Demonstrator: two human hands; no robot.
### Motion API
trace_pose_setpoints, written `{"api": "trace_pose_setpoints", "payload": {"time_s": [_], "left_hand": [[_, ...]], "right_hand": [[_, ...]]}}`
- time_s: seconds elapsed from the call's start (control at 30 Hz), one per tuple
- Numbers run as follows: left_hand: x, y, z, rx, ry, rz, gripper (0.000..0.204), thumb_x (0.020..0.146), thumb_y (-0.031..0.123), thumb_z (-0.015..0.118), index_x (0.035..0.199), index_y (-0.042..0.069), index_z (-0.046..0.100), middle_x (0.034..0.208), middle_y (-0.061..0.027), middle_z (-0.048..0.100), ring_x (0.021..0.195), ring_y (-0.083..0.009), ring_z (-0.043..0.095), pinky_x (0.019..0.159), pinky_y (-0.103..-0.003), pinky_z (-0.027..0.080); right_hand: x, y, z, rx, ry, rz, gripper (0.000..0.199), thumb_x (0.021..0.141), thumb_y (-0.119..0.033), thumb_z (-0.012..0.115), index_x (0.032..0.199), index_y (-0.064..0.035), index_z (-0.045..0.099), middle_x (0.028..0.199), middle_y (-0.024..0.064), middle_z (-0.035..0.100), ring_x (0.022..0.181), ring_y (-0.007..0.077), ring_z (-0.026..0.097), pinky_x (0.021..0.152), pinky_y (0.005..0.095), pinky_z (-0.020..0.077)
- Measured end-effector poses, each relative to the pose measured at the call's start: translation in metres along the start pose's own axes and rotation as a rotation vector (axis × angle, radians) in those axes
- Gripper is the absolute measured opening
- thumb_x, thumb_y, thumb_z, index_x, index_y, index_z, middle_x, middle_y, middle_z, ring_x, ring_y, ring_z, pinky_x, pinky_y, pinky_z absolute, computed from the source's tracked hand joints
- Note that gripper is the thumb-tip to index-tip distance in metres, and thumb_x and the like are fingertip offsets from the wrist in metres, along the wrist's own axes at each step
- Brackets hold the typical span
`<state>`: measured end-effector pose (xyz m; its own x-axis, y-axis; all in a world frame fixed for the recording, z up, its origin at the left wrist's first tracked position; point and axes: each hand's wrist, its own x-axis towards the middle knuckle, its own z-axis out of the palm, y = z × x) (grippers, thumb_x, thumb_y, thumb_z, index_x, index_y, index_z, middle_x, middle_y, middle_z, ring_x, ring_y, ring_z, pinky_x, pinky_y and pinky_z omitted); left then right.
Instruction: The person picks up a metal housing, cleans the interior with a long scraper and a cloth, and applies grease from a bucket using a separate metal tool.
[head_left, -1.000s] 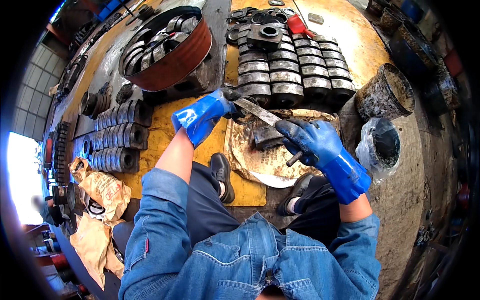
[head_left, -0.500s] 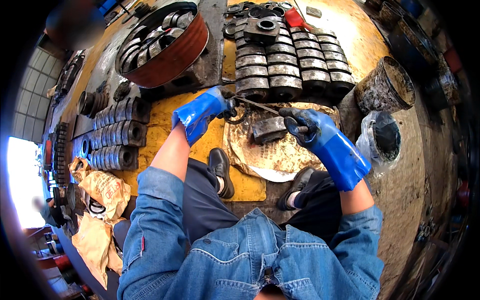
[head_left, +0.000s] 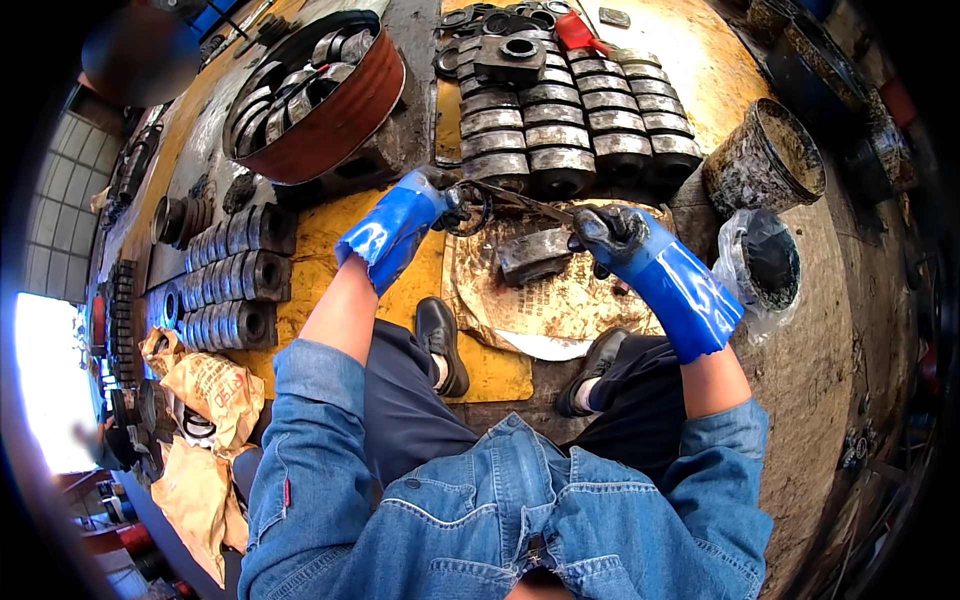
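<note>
My left hand [head_left: 433,193], in a blue rubber glove with blackened fingers, is closed on a dark thin ring [head_left: 487,213]. My right hand [head_left: 612,238], gloved alike, grips a thin metal rod-like tool [head_left: 540,207]. The tool slants from the right fingers up to the left hand, where its tip meets or passes by the ring; the exact contact is hard to make out. Below and between the hands lies a grey metal block with a curved top [head_left: 535,256], on an oil-stained paper sack [head_left: 580,310]. Neither hand touches this block.
Rows of similar metal blocks [head_left: 560,135] stand ahead, a red rag-like item [head_left: 575,32] on top. A red drum section [head_left: 330,120] holds metal rings at far left. More blocks [head_left: 225,275] sit left, above paper bags [head_left: 210,390]. A grimy bucket [head_left: 765,160] and plastic-lined container [head_left: 765,265] stand right.
My right hand has turned and risen slightly, so the tool's rear end no longer shows below its fingers. The ring at my left hand shows more plainly. The block stays put.
</note>
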<state>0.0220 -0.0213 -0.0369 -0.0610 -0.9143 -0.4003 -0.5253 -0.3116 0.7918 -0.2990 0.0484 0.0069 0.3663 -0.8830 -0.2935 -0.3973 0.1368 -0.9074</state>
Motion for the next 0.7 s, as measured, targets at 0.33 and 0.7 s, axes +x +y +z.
{"api": "trace_pose_setpoints", "payload": {"time_s": [0.33, 0.7], "left_hand": [[-0.025, 0.037, -0.001, -0.577, 0.091, 0.329, 0.028, 0.090, 0.019, 0.072, 0.112, 0.001, 0.067, 0.089, -0.0029, 0.069, 0.069, -0.0087, 0.060, 0.058, -0.025, 0.047], [0.010, 0.005, -0.018, 0.109, 0.210, -0.031, 0.022, 0.090, 0.023, 0.069, 0.099, 0.004, 0.070, 0.068, -0.0058, 0.065, 0.052, -0.0159, 0.055, 0.049, -0.034, 0.045]], "right_hand": [[-0.001, 0.012, 0.001, -0.225, -0.111, 0.259, 0.040, 0.094, -0.044, 0.057, 0.098, -0.0057, 0.068, 0.081, 0.0076, 0.070, 0.057, 0.0134, 0.057, 0.052, 0.0306, 0.0480], [0.001, 0.008, -0.003, 0.263, 0.202, -0.018, 0.045, 0.094, -0.042, 0.061, 0.124, -0.0086, 0.065, 0.091, 0.0054, 0.073, 0.055, 0.0068, 0.055, 0.039, 0.0239, 0.0417]]}}
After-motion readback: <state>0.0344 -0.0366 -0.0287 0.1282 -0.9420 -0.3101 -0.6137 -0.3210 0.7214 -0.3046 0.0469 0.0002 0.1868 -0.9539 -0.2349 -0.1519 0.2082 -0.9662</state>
